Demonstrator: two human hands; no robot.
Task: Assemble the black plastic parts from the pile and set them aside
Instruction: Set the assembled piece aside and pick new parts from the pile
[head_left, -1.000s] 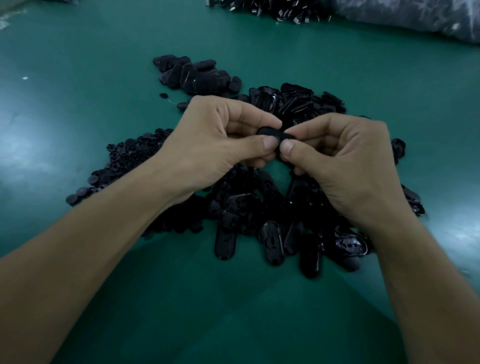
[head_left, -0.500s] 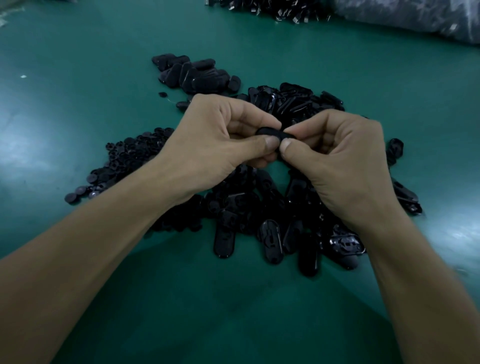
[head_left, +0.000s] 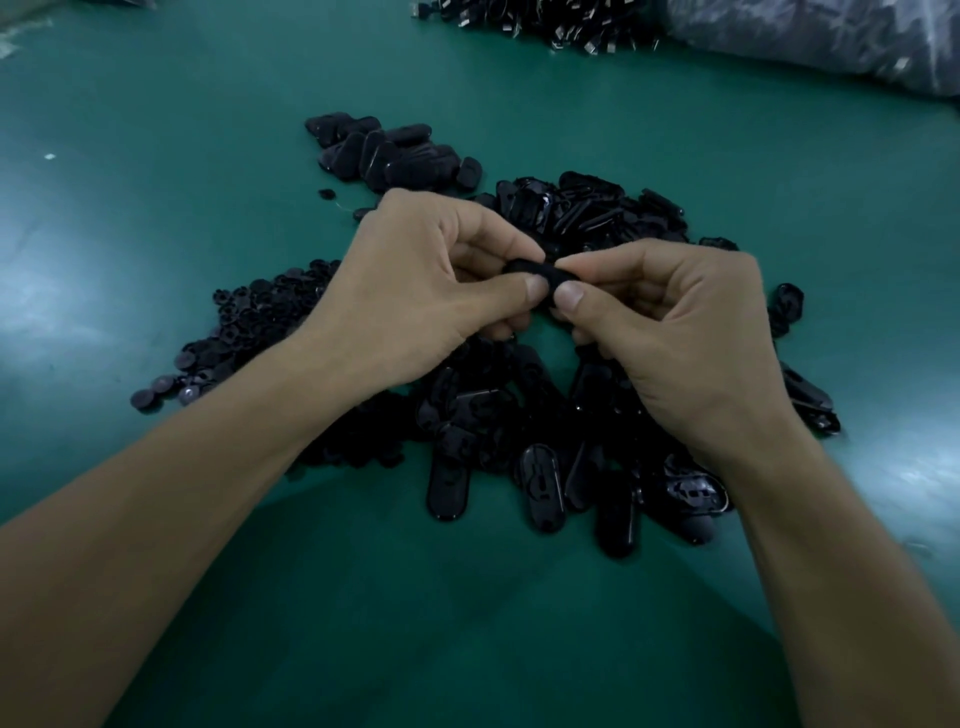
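Black part (head_left: 544, 271) is held pinched between both hands above the middle of the pile (head_left: 540, 483) of glossy oval shells. Its long axis runs left to right across the head view, roughly level. Only a short, dark, matt, rounded strip shows between the fingertips; the rest is hidden. The left hand (head_left: 415, 296) grips its left end with thumb and curled forefinger, and the right hand (head_left: 680, 332) grips the right end the same way, thumbs nearly touching. On the green table (head_left: 156, 156), small round pieces (head_left: 249, 322) lie to the left and a tidier cluster (head_left: 395, 153) lies beyond the left hand. Compared with a second ago, the grip and the part's direction are unchanged.
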